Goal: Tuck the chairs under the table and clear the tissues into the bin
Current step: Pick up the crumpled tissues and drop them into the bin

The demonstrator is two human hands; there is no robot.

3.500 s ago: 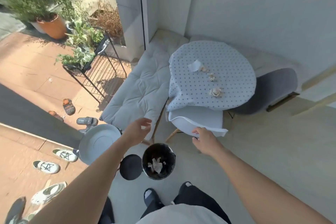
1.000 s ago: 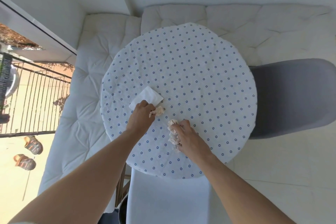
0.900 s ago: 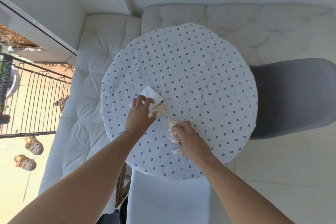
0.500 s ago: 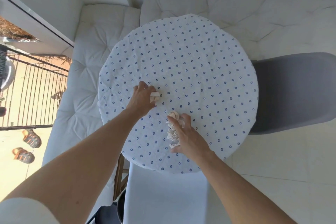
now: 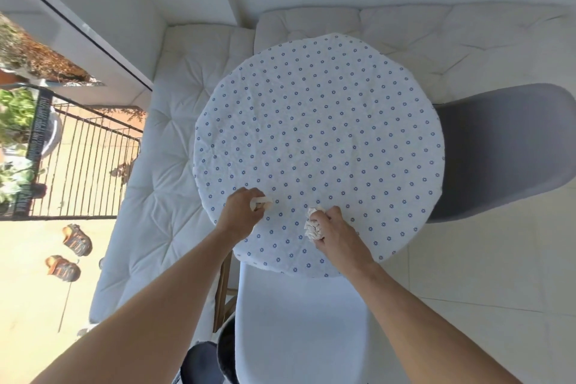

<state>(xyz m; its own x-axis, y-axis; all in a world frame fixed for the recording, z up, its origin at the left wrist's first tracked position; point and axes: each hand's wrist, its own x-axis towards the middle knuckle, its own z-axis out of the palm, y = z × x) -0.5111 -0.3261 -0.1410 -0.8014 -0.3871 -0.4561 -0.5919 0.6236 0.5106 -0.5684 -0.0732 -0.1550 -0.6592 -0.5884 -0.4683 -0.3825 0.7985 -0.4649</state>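
Note:
A round table with a blue-dotted white cloth fills the middle. My left hand is closed over a white tissue near the table's front left. My right hand grips crumpled tissues near the front edge. A white chair is pushed in below the table's near edge. A grey chair is tucked in at the right. The dark bin peeks out at the bottom, left of the white chair.
White cushioned benches run along the left and back walls. A black wire rack with plants stands outside at left, with sandals on the ground. Pale tiled floor lies to the right.
My left hand gathered the flat white tissue and the small crumpled one into its fist. My right hand closed on the crumpled tissues. Both hands drew back toward the table's near edge.

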